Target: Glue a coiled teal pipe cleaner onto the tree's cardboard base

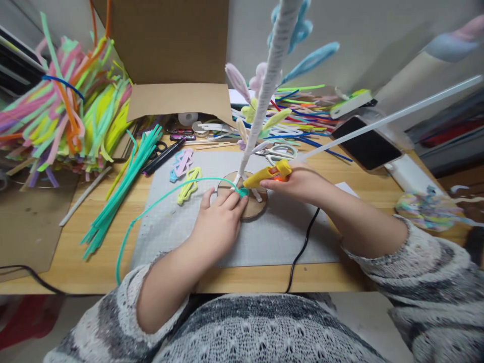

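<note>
My left hand (219, 217) lies on a round wooden disc (254, 207) and pinches the coiled end of a long teal pipe cleaner (151, 209) against it. My right hand (300, 184) grips a yellow hot glue gun (266, 175) whose nozzle points at that coiled end. A clear glue stick (393, 115) juts from the gun's back toward the upper right. From the disc rises a white fuzzy stem (266, 83) bearing pastel pipe-cleaner leaves.
A grey mat (174, 232) covers the wooden desk (75, 262). Teal pipe cleaners (121, 189) lie at left, a mixed pile (60, 116) beyond them. A cardboard box (170, 60), scissors (278, 151), a phone (365, 143) and the gun's black cord (302, 247) are nearby.
</note>
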### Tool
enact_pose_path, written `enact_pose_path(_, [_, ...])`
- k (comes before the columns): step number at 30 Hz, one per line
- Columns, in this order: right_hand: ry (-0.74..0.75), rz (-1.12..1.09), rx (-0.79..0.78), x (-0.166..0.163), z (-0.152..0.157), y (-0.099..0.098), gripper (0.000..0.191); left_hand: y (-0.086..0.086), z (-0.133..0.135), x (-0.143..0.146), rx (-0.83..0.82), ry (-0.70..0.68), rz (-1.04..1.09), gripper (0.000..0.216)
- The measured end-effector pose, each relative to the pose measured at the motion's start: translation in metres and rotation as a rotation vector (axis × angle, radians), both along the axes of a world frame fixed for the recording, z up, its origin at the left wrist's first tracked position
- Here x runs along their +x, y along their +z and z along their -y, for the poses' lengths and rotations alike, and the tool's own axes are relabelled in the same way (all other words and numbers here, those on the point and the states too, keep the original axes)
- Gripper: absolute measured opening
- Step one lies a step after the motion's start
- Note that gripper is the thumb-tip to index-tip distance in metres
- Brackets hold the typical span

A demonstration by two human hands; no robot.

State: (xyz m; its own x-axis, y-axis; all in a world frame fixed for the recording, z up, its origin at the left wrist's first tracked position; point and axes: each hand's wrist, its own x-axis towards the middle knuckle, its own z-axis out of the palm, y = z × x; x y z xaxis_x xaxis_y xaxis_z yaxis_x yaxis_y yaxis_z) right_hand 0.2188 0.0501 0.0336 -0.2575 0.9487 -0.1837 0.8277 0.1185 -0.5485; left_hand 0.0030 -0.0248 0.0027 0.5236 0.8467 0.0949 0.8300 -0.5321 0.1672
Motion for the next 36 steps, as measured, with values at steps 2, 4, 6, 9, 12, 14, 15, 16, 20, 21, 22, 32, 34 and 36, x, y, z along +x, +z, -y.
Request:
enact_pose_path(2, [0.015,0.026,0.006,-0.001,-0.001,0.001,0.033,0.000,0.000,0.000,-0.006,0.001,0.002,0.038])
enact_pose_path(4, [0.029,0.056,0.007,-0.003,-0.002,0.002,0.033,0.000,0.000,0.000,-0.008,0.002,0.000,0.039])
enact_pose_path(6, [0.034,0.095,0.004,-0.004,-0.002,0.004,0.035,0.000,0.000,0.000,-0.005,0.002,-0.003,0.039])
enact_pose_path(9, [0.031,0.147,-0.012,-0.007,-0.002,0.007,0.038,0.000,0.000,0.000,-0.002,0.001,-0.004,0.038])
enact_pose_path(12, [0.030,0.193,-0.010,-0.008,-0.003,0.007,0.040,0.000,0.000,0.000,-0.001,0.002,-0.006,0.038])
enact_pose_path(14, [0.037,0.218,-0.005,-0.009,-0.004,0.007,0.042,0.000,0.000,0.000,0.000,0.003,-0.007,0.038])
enact_pose_path(15, [0.039,0.228,-0.005,-0.009,-0.004,0.007,0.043,0.000,0.000,0.000,0.001,0.003,-0.007,0.038])
enact_pose_path(16, [0.038,0.236,-0.006,-0.009,-0.004,0.007,0.043,0.000,0.000,0.000,0.001,0.002,-0.007,0.038])
enact_pose_path(20, [0.034,0.247,0.002,-0.010,-0.004,0.009,0.042,0.001,0.000,0.000,0.003,-0.001,-0.008,0.038])
enact_pose_path(21, [0.038,0.246,0.006,-0.010,-0.004,0.009,0.041,0.001,0.000,0.000,0.002,-0.002,-0.009,0.038])
enact_pose_path(22, [0.042,0.245,0.011,-0.010,-0.004,0.010,0.040,0.001,0.000,0.000,0.001,-0.001,-0.007,0.038])
enact_pose_path(32, [0.001,0.226,0.014,-0.005,-0.001,0.014,0.039,0.000,0.000,0.000,0.010,-0.001,-0.002,0.038])
enact_pose_path(34, [-0.015,0.243,0.007,-0.002,-0.001,0.013,0.040,0.000,0.000,0.000,0.012,0.000,-0.002,0.037])
enact_pose_path(36, [-0.024,0.258,0.008,0.000,-0.001,0.011,0.040,0.000,0.000,0.000,0.012,0.001,0.001,0.037])
